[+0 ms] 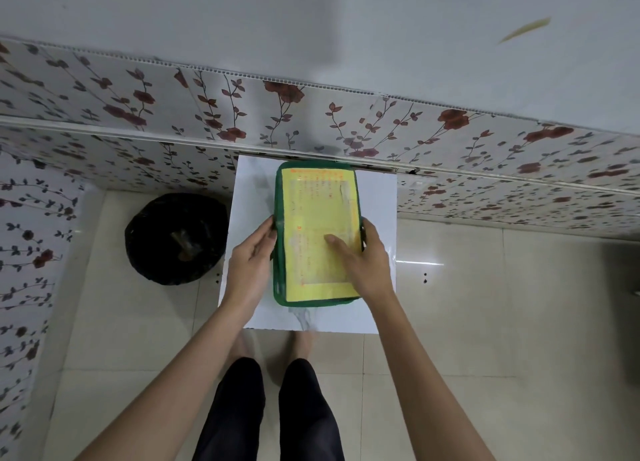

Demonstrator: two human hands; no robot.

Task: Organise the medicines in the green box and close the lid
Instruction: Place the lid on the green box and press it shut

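The green box lies on a small white table, its lid down. A yellow printed sheet covers the lid's top. My left hand presses flat against the box's left side, fingers together. My right hand rests on the right half of the lid, thumb lying on the yellow sheet and fingers wrapped over the right edge. No medicines are visible; the inside of the box is hidden by the lid.
A black bin with a dark liner stands on the tiled floor left of the table. Floral wall panels run right behind the table. My legs and bare feet are at the table's near edge.
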